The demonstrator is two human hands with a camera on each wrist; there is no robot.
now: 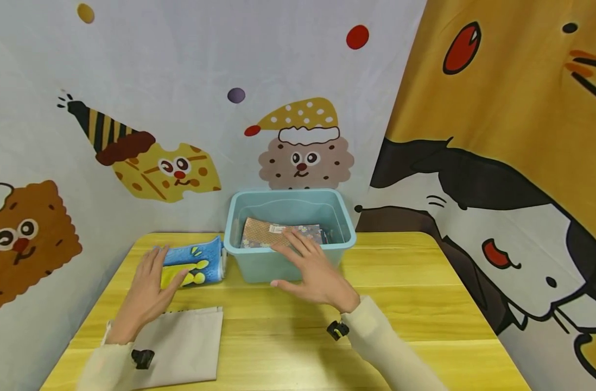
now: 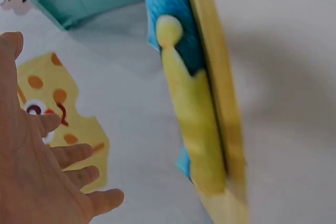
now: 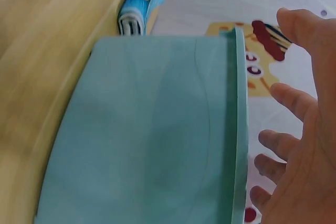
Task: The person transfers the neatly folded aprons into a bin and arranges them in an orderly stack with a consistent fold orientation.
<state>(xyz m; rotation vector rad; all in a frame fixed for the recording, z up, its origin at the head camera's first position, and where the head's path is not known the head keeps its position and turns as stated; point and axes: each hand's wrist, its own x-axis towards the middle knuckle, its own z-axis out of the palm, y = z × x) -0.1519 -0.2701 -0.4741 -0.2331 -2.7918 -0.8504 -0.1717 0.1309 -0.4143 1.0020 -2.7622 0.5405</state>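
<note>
A folded blue and yellow printed cloth [image 1: 200, 263] lies at the table's back left, left of a light blue plastic bin [image 1: 278, 266]. My left hand [image 1: 149, 288] hovers over its left part with fingers spread and nothing held; in the left wrist view the cloth [image 2: 191, 114] appears as a thick folded bundle. My right hand [image 1: 310, 266] is held above the bin's front rim, fingers extended and holding nothing. Inside the bin lie folded patterned fabrics [image 1: 259, 231], tan and grey-blue floral, with a white label; the right hand partly covers them.
A light grey folded sheet [image 1: 190, 347], perhaps cloth, lies at the table's front left, partly under the left forearm. The bin stands near the back edge of the wooden table [image 1: 400, 315], against a cartoon-printed curtain [image 1: 181, 65].
</note>
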